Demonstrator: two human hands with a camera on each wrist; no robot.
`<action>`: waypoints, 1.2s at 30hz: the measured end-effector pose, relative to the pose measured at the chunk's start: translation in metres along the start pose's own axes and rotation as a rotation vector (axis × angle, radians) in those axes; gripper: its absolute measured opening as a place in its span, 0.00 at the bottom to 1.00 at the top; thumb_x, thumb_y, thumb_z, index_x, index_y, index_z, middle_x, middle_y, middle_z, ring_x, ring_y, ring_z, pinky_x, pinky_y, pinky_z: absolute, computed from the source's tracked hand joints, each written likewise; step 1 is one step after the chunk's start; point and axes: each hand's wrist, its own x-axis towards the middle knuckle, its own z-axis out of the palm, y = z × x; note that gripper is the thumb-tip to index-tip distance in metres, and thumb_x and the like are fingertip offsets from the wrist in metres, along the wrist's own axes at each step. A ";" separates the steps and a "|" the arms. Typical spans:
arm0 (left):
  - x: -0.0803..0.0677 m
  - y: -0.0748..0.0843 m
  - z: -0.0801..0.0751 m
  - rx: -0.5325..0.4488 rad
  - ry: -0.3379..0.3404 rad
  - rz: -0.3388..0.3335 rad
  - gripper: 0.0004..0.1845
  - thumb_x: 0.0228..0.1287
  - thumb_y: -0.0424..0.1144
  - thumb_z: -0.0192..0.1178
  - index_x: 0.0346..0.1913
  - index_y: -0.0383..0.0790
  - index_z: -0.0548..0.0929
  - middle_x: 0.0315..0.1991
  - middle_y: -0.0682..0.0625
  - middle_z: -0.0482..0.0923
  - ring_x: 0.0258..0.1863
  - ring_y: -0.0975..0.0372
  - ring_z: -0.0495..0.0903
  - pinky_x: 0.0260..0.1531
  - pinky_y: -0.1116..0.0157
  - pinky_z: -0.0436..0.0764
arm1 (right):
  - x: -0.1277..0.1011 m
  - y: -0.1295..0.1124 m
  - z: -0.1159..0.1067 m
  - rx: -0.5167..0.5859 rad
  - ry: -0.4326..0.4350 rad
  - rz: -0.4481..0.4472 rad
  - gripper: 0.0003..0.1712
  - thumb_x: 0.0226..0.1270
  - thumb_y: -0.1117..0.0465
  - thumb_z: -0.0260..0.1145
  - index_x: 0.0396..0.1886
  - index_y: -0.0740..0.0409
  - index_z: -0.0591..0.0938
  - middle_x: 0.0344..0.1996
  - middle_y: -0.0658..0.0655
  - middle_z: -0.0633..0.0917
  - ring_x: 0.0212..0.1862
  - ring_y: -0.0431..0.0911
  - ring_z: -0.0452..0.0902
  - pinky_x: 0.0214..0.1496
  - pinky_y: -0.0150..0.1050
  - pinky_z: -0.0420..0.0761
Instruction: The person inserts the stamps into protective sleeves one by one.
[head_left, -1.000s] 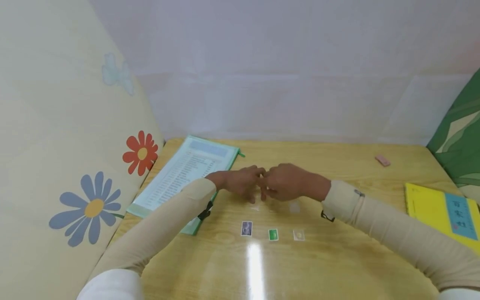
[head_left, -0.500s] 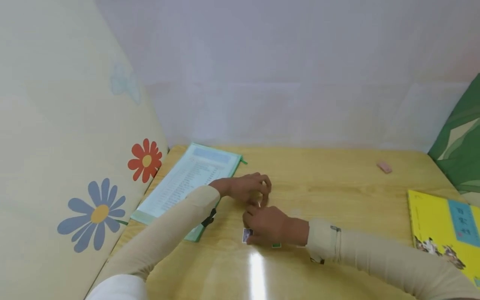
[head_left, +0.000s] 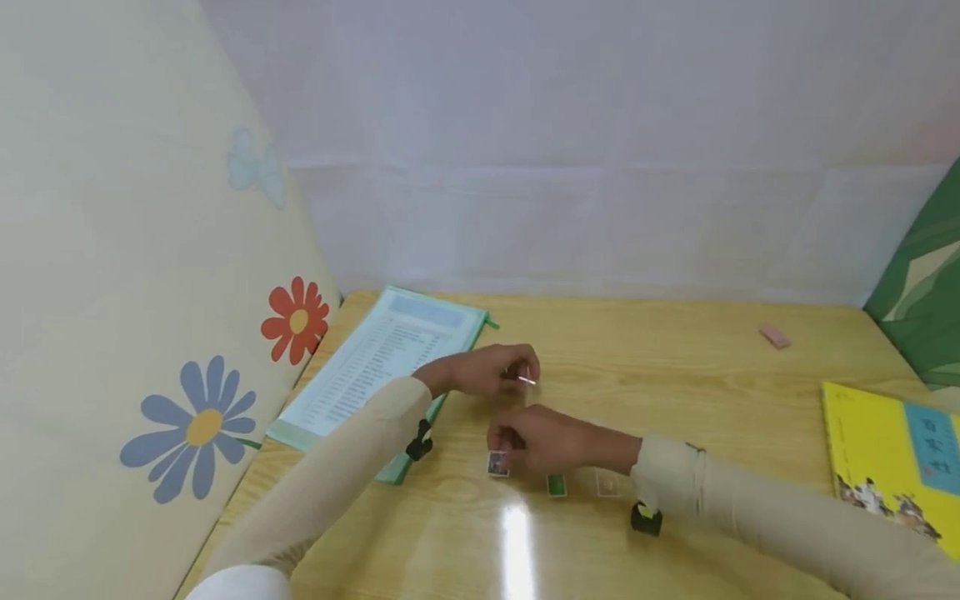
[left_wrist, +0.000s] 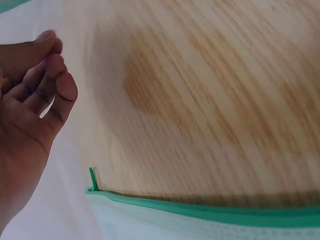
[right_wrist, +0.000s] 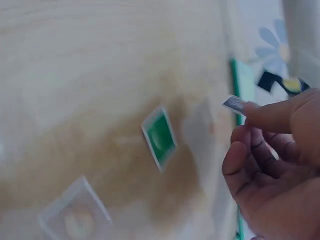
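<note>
In the head view my left hand (head_left: 495, 369) pinches a small clear plastic piece (head_left: 528, 381), of which mostly a bright glint shows. The left wrist view shows thumb and fingers drawn together, but the clear piece cannot be made out there. Lower and a little to the right, my right hand (head_left: 551, 439) pinches a small dark grey stamp (right_wrist: 233, 104) with a white border at the thumb tip, just over the table. A green stamp (right_wrist: 160, 138) lies flat below the right hand. To its right lies a pale stamp (head_left: 607, 483) with a white edge.
A pale book with a green edge (head_left: 390, 342) lies under the left forearm. On the wooden table's right side are a yellow book (head_left: 862, 433) and, farther back, a pink eraser-like block (head_left: 775, 336). A white wall stands behind; a flower-patterned panel borders the left.
The hands, together a second ago, have parted. My right hand has come down toward me to the grey stamp and lifted it slightly. My left hand stays back with the clear piece.
</note>
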 end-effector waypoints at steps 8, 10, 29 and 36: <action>-0.007 0.001 -0.009 -0.131 0.215 -0.018 0.12 0.78 0.34 0.53 0.59 0.43 0.75 0.40 0.50 0.80 0.37 0.53 0.79 0.35 0.62 0.78 | -0.016 0.010 -0.044 0.127 0.332 0.001 0.08 0.77 0.57 0.62 0.51 0.51 0.80 0.39 0.46 0.83 0.41 0.41 0.79 0.41 0.40 0.81; -0.008 0.002 -0.011 -0.164 0.263 -0.038 0.09 0.79 0.37 0.53 0.56 0.45 0.76 0.39 0.47 0.80 0.36 0.52 0.78 0.33 0.62 0.77 | -0.020 0.013 -0.052 0.171 0.439 0.036 0.09 0.78 0.55 0.61 0.50 0.51 0.81 0.39 0.49 0.84 0.40 0.44 0.79 0.39 0.43 0.81; -0.001 0.022 -0.006 -0.073 0.315 -0.064 0.10 0.75 0.49 0.58 0.46 0.48 0.80 0.41 0.43 0.84 0.33 0.56 0.78 0.33 0.61 0.78 | -0.023 0.031 -0.070 0.352 0.606 0.228 0.12 0.73 0.52 0.67 0.45 0.55 0.79 0.42 0.56 0.84 0.46 0.55 0.81 0.45 0.56 0.83; 0.000 0.028 -0.007 -0.053 0.374 -0.064 0.09 0.77 0.48 0.56 0.47 0.47 0.80 0.39 0.50 0.82 0.34 0.55 0.80 0.32 0.61 0.79 | -0.026 0.029 -0.069 0.290 0.640 0.218 0.09 0.72 0.53 0.68 0.41 0.53 0.79 0.38 0.51 0.84 0.41 0.48 0.81 0.40 0.44 0.81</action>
